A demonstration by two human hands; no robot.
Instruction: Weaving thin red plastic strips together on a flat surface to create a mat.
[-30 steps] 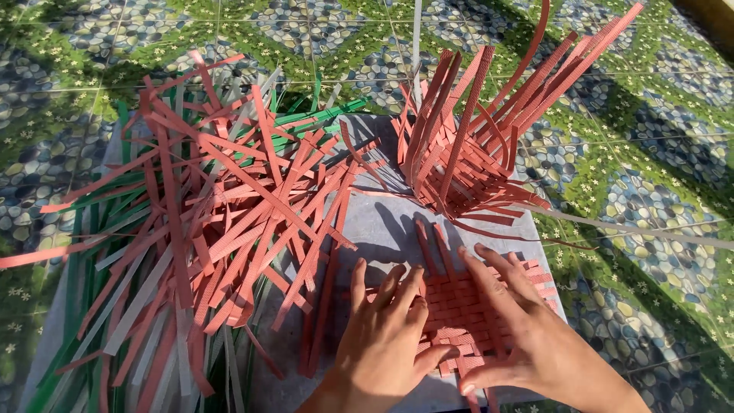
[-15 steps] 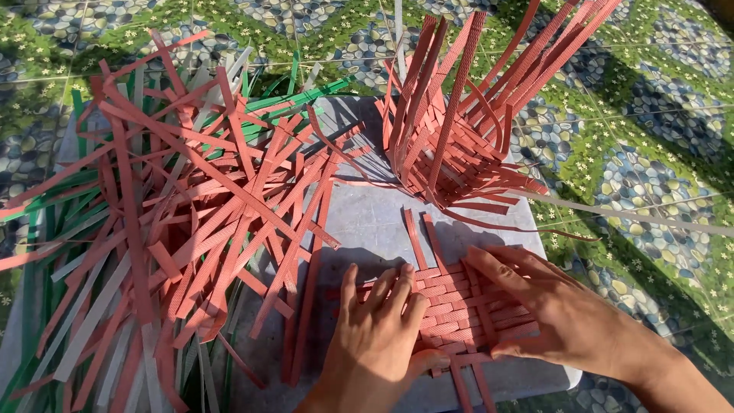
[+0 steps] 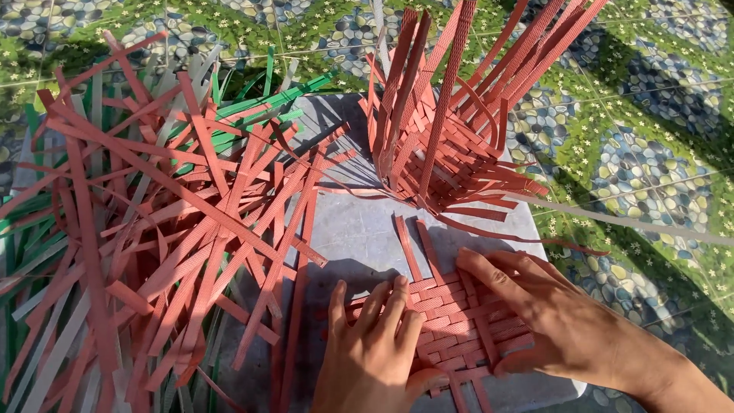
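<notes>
Head view:
Woven mat (image 3: 459, 321): a flat red lattice of strips on the grey slab (image 3: 359, 229), low in the middle.
Left hand (image 3: 375, 352): palm down, grip wide, fingers spread flat on the mat's left edge, holding nothing.
Right hand (image 3: 558, 321): grip wide, fingers pressed flat across the mat's right side.
Half-woven basket (image 3: 451, 145): upright beyond the mat, strips standing up.
Loose strips (image 3: 153, 229): red, green and grey pile to the left.

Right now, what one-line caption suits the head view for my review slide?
Both hands, left hand and right hand, press flat on a small red woven mat beside loose red strips and a half-woven basket.
</notes>
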